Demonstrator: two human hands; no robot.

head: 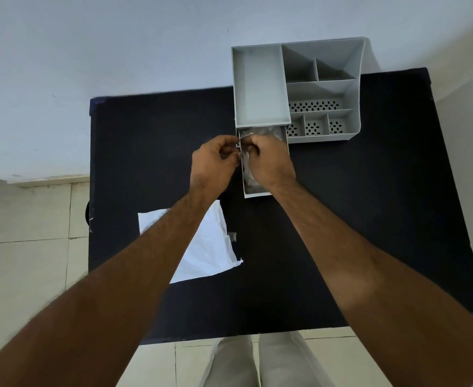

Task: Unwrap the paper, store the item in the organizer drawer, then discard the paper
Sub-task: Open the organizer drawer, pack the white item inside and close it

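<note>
The grey organizer [358, 88] stands at the table's far side with its drawer [257, 194] pulled out toward me. A crinkled, silvery-grey item [261, 134] lies inside the drawer. My right hand [270, 162] reaches into the drawer, its fingers curled on the item. At the drawer's left wall, the fingers of my left hand [214, 164] pinch together at the rim, touching the right hand's fingertips. The white paper [208, 248] lies flat and unfolded on the table, partly hidden under my left forearm.
A black table [383, 219] carries everything. A small grey scrap [233, 236] sits at the paper's right edge. The organizer's top has a large tray and several small compartments. Pale floor tiles and a white wall surround the table; my legs are below its near edge.
</note>
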